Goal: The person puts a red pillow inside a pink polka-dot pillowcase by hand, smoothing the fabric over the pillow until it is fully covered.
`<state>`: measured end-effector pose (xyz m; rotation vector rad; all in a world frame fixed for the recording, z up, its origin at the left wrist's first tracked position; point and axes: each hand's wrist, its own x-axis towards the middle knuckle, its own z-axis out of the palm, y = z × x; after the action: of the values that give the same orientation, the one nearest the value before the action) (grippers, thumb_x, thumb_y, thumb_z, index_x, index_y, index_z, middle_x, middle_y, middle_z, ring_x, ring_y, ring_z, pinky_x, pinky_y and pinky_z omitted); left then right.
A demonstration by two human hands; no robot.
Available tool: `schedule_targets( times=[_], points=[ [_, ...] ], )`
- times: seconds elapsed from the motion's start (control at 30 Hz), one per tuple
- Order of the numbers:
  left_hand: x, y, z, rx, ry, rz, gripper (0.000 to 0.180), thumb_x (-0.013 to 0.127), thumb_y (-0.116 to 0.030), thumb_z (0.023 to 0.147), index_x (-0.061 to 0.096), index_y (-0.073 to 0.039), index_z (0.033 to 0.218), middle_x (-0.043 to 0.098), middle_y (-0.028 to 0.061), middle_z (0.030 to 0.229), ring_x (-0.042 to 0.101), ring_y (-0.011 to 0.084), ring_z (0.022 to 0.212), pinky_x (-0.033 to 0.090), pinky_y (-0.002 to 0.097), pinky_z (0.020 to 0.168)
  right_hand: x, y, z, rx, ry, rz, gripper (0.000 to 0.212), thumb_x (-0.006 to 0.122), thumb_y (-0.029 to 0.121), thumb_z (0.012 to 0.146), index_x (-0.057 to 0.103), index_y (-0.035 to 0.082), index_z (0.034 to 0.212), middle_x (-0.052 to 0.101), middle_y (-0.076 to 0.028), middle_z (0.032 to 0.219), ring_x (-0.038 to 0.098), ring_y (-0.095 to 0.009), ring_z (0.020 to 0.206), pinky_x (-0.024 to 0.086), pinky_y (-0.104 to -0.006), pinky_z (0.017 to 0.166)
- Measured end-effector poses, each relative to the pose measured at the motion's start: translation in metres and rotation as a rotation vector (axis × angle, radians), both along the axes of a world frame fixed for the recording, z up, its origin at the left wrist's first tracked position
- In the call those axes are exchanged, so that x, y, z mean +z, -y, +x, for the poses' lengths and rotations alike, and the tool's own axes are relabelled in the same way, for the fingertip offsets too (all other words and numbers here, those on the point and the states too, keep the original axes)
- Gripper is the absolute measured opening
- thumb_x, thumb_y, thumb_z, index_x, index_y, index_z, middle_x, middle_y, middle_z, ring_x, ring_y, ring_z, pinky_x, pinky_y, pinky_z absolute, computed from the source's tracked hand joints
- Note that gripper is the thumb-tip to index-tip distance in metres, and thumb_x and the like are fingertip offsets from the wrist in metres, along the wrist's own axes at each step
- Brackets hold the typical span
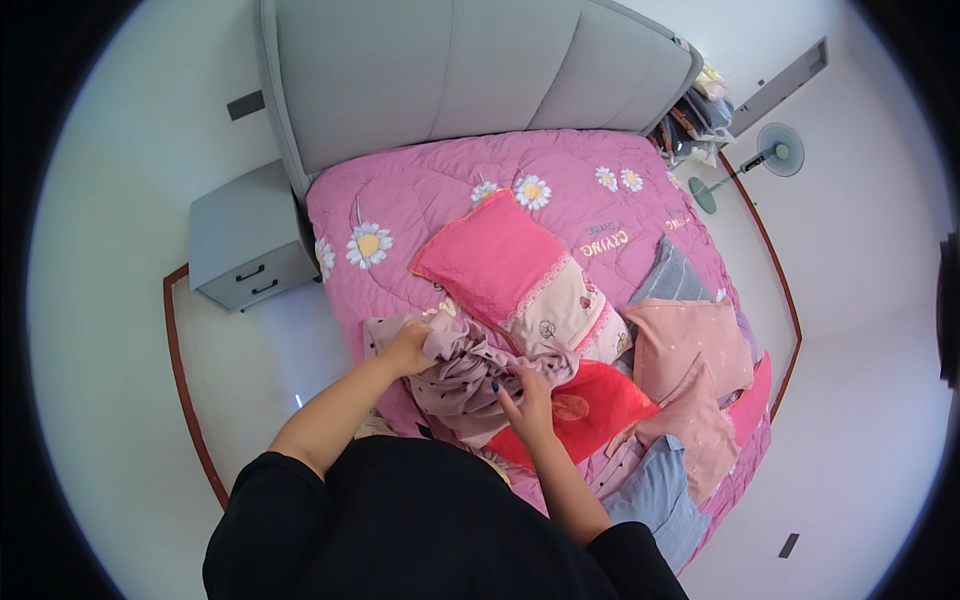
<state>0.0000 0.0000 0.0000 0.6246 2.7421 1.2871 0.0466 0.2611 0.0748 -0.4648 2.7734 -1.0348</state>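
A dusty-pink cloth cover with dark dots (455, 385) is bunched in loose folds at the near side of the bed. My left hand (408, 348) has its fingers closed on the gathered fabric at the left. At the right of the folds, my right hand (530, 402) grips the cloth, with the thumb partly apart and some fingertips hidden. Under and beside my right hand lies a shiny red pillow (600, 408). Just beyond the cloth rests a pillow (490, 255) with a bright pink part and a pale printed part.
Several pink and blue-grey pillows (695, 345) are piled on the bed's right. A pink daisy-printed quilt (400, 205) covers the bed, below a grey headboard (420, 70). A grey nightstand (245, 235) stands left; a standing fan (780, 150) is at the far right.
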Motion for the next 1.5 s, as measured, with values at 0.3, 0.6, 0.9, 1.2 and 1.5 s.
schedule_targets(
  times=[0.3, 0.6, 0.9, 1.2, 1.5],
  points=[
    [0.027, -0.010, 0.002, -0.012, 0.068, 0.199, 0.033, 0.073, -0.022, 0.059, 0.064, -0.008, 0.087, 0.063, 0.0137, 0.084, 0.058, 0.0331, 0.083, 0.044, 0.0397, 0.076, -0.026, -0.055, -0.008, -0.249, -0.421, 0.331, 0.046, 0.061, 0.015, 0.072, 0.048, 0.001, 0.114, 0.053, -0.013, 0.112, 0.047, -0.029, 0.108, 0.032, -0.0431, 0.093],
    [0.018, 0.005, 0.013, 0.037, 0.056, 0.247, 0.030, 0.070, -0.011, 0.059, 0.062, -0.004, 0.088, 0.062, 0.0158, 0.082, 0.058, 0.0345, 0.080, 0.045, 0.0390, 0.072, -0.010, -0.056, -0.021, 0.001, -0.430, 0.388, 0.025, 0.054, 0.008, 0.069, 0.057, 0.009, 0.095, 0.058, -0.006, 0.098, 0.051, -0.024, 0.096, 0.037, -0.0396, 0.084],
    [0.009, 0.016, 0.013, 0.129, 0.295, 0.423, 0.037, 0.071, -0.006, 0.064, 0.060, -0.002, 0.100, 0.065, 0.0105, 0.089, 0.060, 0.0196, 0.083, 0.046, 0.0296, 0.073, -0.004, -0.140, -0.037, -0.088, -0.384, 0.647, 0.030, 0.056, 0.011, 0.065, 0.059, 0.010, 0.094, 0.058, -0.005, 0.080, 0.051, -0.025, 0.082, 0.037, -0.0404, 0.073],
    [0.039, 0.011, 0.013, 0.127, 0.248, 0.247, 0.040, 0.072, -0.006, 0.062, 0.060, -0.004, 0.100, 0.064, 0.0120, 0.086, 0.061, 0.0216, 0.079, 0.046, 0.0305, 0.072, -0.003, -0.037, -0.031, 0.052, -0.477, 0.438, 0.025, 0.066, 0.022, 0.067, 0.055, 0.011, 0.087, 0.055, -0.003, 0.090, 0.050, -0.023, 0.096, 0.033, -0.0423, 0.088],
    [0.037, 0.022, 0.022, 0.195, 0.494, 0.404, 0.041, 0.072, -0.006, 0.062, 0.060, -0.002, 0.102, 0.064, 0.0076, 0.086, 0.059, 0.0125, 0.079, 0.046, 0.0275, 0.068, -0.007, -0.081, -0.033, 0.057, -0.380, 0.413, 0.022, 0.067, 0.016, 0.062, 0.056, 0.011, 0.080, 0.056, -0.002, 0.083, 0.050, -0.022, 0.092, 0.034, -0.0402, 0.086]
  ],
)
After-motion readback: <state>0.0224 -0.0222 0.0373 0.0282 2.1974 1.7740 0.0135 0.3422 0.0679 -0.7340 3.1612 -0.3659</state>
